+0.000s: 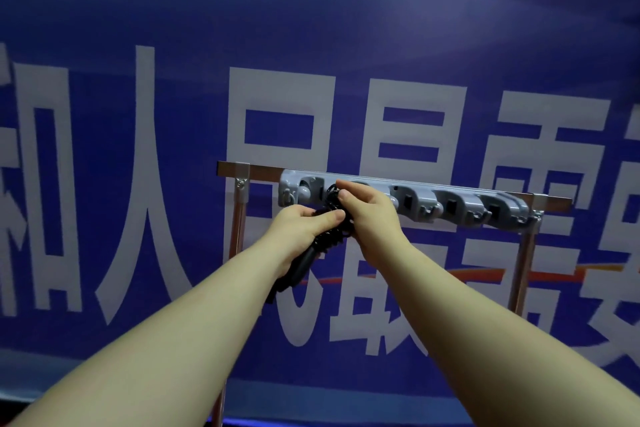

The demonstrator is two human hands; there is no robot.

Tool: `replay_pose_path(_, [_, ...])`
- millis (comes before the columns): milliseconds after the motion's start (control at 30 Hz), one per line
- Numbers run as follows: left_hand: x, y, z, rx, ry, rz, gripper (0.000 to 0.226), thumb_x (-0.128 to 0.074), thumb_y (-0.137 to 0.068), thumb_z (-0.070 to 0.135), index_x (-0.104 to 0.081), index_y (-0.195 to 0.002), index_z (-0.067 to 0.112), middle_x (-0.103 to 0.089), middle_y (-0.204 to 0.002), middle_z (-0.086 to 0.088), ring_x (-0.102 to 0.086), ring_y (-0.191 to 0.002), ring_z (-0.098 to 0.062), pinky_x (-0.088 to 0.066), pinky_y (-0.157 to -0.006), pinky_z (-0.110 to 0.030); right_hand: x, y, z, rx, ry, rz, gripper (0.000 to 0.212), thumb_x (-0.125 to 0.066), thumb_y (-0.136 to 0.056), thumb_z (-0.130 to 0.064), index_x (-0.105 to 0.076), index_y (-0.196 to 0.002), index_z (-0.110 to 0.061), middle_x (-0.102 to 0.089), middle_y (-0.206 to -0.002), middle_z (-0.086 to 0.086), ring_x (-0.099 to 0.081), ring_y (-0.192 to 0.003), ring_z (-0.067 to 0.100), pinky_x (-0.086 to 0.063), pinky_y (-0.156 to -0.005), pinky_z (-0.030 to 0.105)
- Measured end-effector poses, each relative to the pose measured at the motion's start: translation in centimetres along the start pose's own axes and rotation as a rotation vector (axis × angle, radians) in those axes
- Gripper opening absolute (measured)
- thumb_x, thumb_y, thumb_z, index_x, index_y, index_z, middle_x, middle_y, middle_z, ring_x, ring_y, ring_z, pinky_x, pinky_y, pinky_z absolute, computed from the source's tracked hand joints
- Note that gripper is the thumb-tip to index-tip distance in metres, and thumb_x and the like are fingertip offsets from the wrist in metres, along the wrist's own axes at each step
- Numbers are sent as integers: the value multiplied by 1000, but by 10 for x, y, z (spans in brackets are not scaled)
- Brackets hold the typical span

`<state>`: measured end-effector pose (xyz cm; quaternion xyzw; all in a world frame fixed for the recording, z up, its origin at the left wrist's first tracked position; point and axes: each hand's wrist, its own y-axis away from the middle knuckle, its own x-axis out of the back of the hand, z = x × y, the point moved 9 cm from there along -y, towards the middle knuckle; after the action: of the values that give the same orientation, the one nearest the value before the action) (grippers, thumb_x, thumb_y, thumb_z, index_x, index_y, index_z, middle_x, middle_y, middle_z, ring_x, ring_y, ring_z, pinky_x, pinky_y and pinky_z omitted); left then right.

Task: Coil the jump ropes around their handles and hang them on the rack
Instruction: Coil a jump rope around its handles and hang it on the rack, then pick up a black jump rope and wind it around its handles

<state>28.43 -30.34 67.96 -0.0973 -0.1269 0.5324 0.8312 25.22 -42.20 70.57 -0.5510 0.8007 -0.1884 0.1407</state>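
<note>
A black jump rope [327, 241], coiled around its handles, is held up against the grey plastic rack [460, 206]. My left hand [298, 230] grips the coiled bundle from the left, and the handle ends stick out below my wrist. My right hand [367, 215] pinches the top of the coil at the rack's second slot from the left. The grey rack has several clamp slots and small hooks and is fixed on a metal bar frame [263, 170].
The frame's copper-coloured legs [523, 267] stand at the left and right. A large blue banner [311, 45] with white characters fills the background right behind the rack. The rack slots to the right hold nothing.
</note>
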Motion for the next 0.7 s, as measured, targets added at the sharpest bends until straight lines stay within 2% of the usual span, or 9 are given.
replay_pose_path(100, [-7, -3, -5, 10, -32, -19, 29, -70, -82, 36, -64, -95, 11, -72, -82, -8, -67, -73, -19, -53, -63, -30, 7, -2, 8, -32, -2, 21, 24, -52, -96, -14, -64, -116, -19, -66, -116, 8, -63, -106, 24, -51, -77, 31])
replay_pose_path(267, [-13, -9, -22, 49, -53, -50, 29, -69, -82, 38, -67, -92, 11, -73, -84, -11, -68, -79, -25, -54, -73, -36, 12, -1, 25, -80, 18, 37, 24, -51, -97, -13, -64, -117, -15, -66, -115, 10, -63, -102, 24, -51, -74, 30])
replay_pose_path(433, [-14, -12, -43, 70, 15, -72, 33, -67, -83, 37, -68, -100, 9, -74, -85, -10, -67, -80, -24, -51, -72, -34, 13, 9, 34, -52, 60, 32, 22, -51, -97, -17, -63, -116, -17, -67, -108, 4, -63, -103, 21, -53, -86, 33])
replay_pose_path(533, [-17, -3, -51, 43, 73, -84, 32, -65, -86, 30, -65, -111, 11, -72, -100, -9, -66, -95, -23, -49, -85, -34, 20, 26, 44, -81, 50, 54, 28, -51, -97, -20, -59, -123, -15, -64, -118, 6, -60, -109, 21, -52, -93, 37])
replay_pose_path(633, [-17, 25, -56, 81, 137, -14, 43, -59, -90, 31, -53, -129, 15, -60, -120, 2, -57, -99, -9, -41, -84, -26, 32, 54, 54, -164, 27, 58, 37, -51, -97, -22, -50, -133, -14, -56, -127, 4, -55, -115, 20, -50, -89, 32])
replay_pose_path(700, [-14, 48, -65, 146, 140, 72, 45, -55, -92, 34, -47, -133, 17, -50, -129, 1, -47, -106, -8, -31, -89, -26, 37, 76, 60, -201, 54, 58, 39, -51, -97, -20, -47, -135, -14, -55, -124, 3, -56, -109, 18, -50, -83, 29])
